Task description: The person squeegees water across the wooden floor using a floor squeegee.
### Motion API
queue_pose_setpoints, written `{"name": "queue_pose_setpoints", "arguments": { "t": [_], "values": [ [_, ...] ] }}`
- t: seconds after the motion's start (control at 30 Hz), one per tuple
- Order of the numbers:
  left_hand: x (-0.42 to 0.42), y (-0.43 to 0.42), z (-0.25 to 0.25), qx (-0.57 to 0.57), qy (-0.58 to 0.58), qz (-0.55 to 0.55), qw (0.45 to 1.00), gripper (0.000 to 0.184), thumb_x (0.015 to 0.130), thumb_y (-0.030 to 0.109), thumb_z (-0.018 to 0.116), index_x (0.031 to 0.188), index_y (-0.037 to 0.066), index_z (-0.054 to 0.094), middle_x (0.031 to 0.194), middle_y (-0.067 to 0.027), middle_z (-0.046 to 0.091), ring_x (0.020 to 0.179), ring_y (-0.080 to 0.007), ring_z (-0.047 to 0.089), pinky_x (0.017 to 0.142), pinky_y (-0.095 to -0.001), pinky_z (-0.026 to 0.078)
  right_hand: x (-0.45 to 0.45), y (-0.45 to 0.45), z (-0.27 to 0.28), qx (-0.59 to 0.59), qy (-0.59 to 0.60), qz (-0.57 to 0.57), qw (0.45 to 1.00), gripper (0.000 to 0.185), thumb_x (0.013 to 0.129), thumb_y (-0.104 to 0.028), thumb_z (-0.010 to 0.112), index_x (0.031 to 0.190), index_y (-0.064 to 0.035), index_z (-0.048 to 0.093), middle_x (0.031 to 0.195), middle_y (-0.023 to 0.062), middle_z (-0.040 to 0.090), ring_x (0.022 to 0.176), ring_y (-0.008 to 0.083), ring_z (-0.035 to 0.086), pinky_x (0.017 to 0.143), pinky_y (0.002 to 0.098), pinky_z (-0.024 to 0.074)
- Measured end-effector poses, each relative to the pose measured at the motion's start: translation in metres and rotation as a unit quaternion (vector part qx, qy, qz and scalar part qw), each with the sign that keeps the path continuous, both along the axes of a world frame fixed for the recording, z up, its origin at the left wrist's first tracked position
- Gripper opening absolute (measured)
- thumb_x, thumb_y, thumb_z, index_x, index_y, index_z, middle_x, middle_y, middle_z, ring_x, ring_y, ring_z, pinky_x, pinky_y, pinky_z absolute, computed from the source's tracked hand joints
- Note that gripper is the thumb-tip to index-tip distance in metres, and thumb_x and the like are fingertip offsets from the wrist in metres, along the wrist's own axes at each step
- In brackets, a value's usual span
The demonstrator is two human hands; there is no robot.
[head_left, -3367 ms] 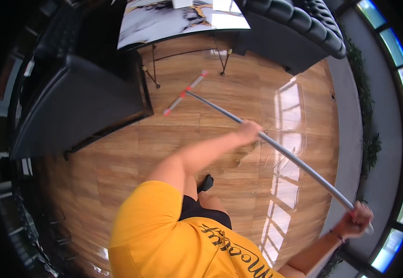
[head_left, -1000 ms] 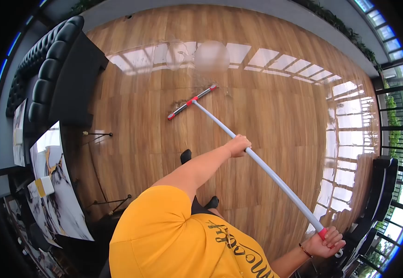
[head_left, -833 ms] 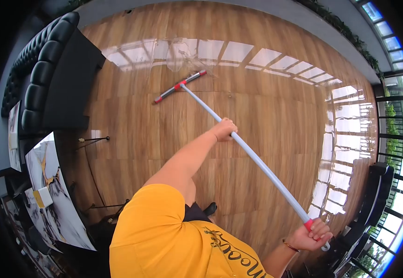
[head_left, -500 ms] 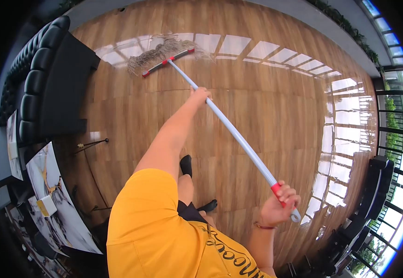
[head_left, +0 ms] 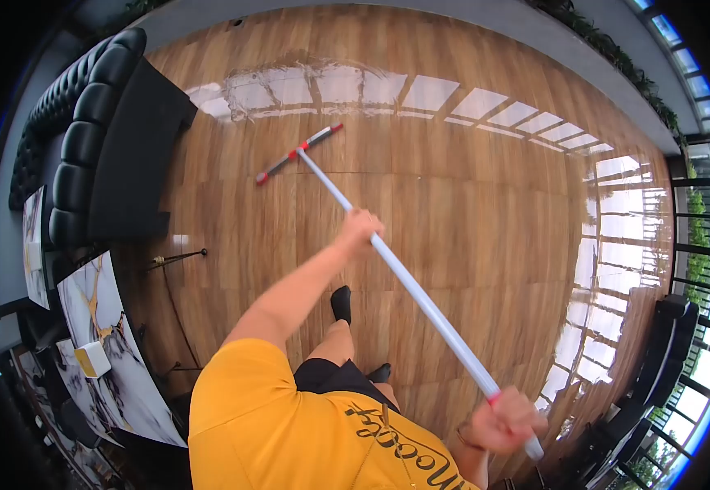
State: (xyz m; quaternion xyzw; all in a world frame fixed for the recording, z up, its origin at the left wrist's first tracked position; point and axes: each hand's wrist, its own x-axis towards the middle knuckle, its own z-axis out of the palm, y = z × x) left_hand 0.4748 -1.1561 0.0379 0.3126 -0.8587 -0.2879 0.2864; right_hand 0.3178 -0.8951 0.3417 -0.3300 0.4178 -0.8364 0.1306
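Observation:
A floor squeegee lies across my front, its long pale handle (head_left: pixel 428 306) slanting from upper left to lower right. Its narrow grey head with red ends and a red middle joint (head_left: pixel 299 153) is over the wood floor. My left hand (head_left: pixel 360 229) is wrapped round the upper part of the handle, arm stretched forward. Low on the right, my right hand (head_left: pixel 506 420) grips the handle's near end at the red grip; this hand is somewhat blurred. Beyond the head, a wet, rippled patch of water (head_left: pixel 289 90) reflects the windows.
On the left stand a black tufted sofa (head_left: pixel 118 155) and a marble-patterned table (head_left: pixel 114 392) bearing a white and gold box (head_left: pixel 92 359). A thin metal stand (head_left: pixel 177 258) is near the table. Dark seating (head_left: pixel 657 367) lines the windows at right. My feet in black socks (head_left: pixel 341 304) are below.
The squeegee head has come back towards me, away from the wet patch, where the churned water has spread flatter. Both my hands have moved nearer and lower with the handle.

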Motion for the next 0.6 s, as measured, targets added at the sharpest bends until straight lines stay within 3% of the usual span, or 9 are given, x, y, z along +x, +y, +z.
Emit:
{"name": "queue_pose_setpoints", "arguments": {
  "t": [0.03, 0.07, 0.1, 0.17, 0.2, 0.27, 0.37, 0.47, 0.6],
  "values": [
    [0.013, -0.033, -0.002, 0.014, -0.09, 0.029, 0.995, 0.019, 0.065, 0.008, 0.068, 0.066, 0.019, 0.053, 0.072, -0.0009, 0.054, 0.082, -0.024, 0.055, 0.088, -0.047, 0.036, 0.014, -0.024, -0.029, 0.056, 0.025, 0.0, 0.998, 0.028, 0.093, -0.02, 0.051, 0.071, -0.0131, 0.036, 0.056, -0.001, 0.04, 0.049, 0.0112, 0.035, 0.048, 0.0282, 0.0299],
    [0.026, -0.063, -0.03, -0.002, -0.09, 0.106, 0.99, 0.017, 0.071, 0.014, 0.07, 0.069, 0.016, 0.054, 0.077, -0.0022, 0.055, 0.087, -0.0259, 0.055, 0.091, -0.0513, 0.035, 0.022, -0.039, -0.055, 0.111, 0.024, 0.105, 0.988, 0.024, 0.092, -0.019, 0.053, 0.073, -0.0124, 0.039, 0.065, 0.0026, 0.048, 0.062, 0.0161, 0.047, 0.063, 0.0368, 0.0444],
    [0.038, -0.096, -0.06, -0.033, -0.12, 0.198, 0.972, 0.017, 0.076, 0.021, 0.071, 0.072, 0.014, 0.056, 0.078, -0.0035, 0.055, 0.091, -0.0278, 0.055, 0.089, -0.057, 0.036, 0.037, -0.049, -0.081, 0.236, 0.109, 0.12, 0.958, 0.02, 0.091, -0.018, 0.057, 0.078, -0.0106, 0.044, 0.075, 0.0051, 0.051, 0.08, 0.0219, 0.055, 0.089, 0.047, 0.0455],
    [0.056, -0.137, -0.076, -0.056, -0.238, 0.264, 0.933, 0.018, 0.076, 0.024, 0.072, 0.076, 0.014, 0.058, 0.086, -0.0042, 0.059, 0.095, -0.0285, 0.054, 0.08, -0.06, 0.038, 0.061, -0.064, -0.101, 0.269, 0.084, 0.198, 0.939, 0.02, 0.09, -0.019, 0.059, 0.077, -0.0075, 0.05, 0.079, 0.0072, 0.058, 0.087, 0.0255, 0.059, 0.103, 0.0516, 0.0375],
    [0.047, -0.147, -0.061, -0.058, -0.236, 0.266, 0.933, 0.018, 0.076, 0.024, 0.072, 0.076, 0.014, 0.058, 0.086, -0.0042, 0.059, 0.095, -0.0285, 0.054, 0.08, -0.06, 0.038, 0.051, -0.066, -0.101, 0.266, 0.087, 0.199, 0.939, 0.02, 0.09, -0.019, 0.059, 0.077, -0.0075, 0.05, 0.079, 0.0072, 0.058, 0.087, 0.0255, 0.059, 0.103, 0.0516, 0.0375],
    [0.019, -0.143, -0.033, -0.147, -0.155, 0.089, 0.973, 0.02, 0.076, 0.025, 0.073, 0.071, 0.012, 0.059, 0.082, -0.006, 0.062, 0.088, -0.0296, 0.057, 0.072, -0.0535, 0.043, 0.015, -0.051, -0.092, 0.153, -0.025, 0.137, 0.978, 0.02, 0.089, -0.022, 0.061, 0.078, -0.0089, 0.051, 0.081, 0.0057, 0.057, 0.091, 0.0235, 0.057, 0.104, 0.0525, 0.0365],
    [-0.069, -0.06, 0.033, -0.014, 0.04, -0.086, 0.995, 0.029, 0.076, 0.024, 0.075, 0.057, 0.011, 0.056, 0.061, -0.0092, 0.058, 0.066, -0.0317, 0.058, 0.062, -0.0399, 0.045, -0.062, 0.022, -0.014, 0.096, -0.038, -0.003, 0.995, 0.028, 0.092, -0.023, 0.057, 0.07, -0.0137, 0.042, 0.067, -0.0005, 0.041, 0.065, 0.0151, 0.043, 0.085, 0.0434, 0.0457],
    [-0.145, 0.065, 0.087, 0.115, -0.043, -0.293, 0.948, 0.012, 0.071, 0.021, 0.074, 0.082, 0.021, 0.07, 0.077, -0.0046, 0.067, 0.079, -0.0292, 0.064, 0.066, -0.0421, 0.05, -0.134, 0.142, 0.094, -0.038, -0.137, -0.01, 0.99, 0.035, 0.097, -0.021, 0.053, 0.064, -0.0143, 0.04, 0.06, -0.0034, 0.035, 0.053, 0.0067, 0.035, 0.06, 0.023, 0.0335],
    [-0.215, 0.251, 0.143, 0.155, 0.008, -0.471, 0.868, 0.012, 0.071, 0.022, 0.07, 0.082, 0.018, 0.067, 0.073, -0.0071, 0.066, 0.073, -0.0322, 0.065, 0.059, -0.047, 0.05, -0.128, 0.275, 0.212, 0.017, 0.018, -0.194, 0.981, 0.038, 0.097, -0.029, 0.044, 0.063, -0.0156, 0.036, 0.052, -0.0044, 0.03, 0.044, 0.0082, 0.031, 0.046, 0.0229, 0.0305]
  ]
}}
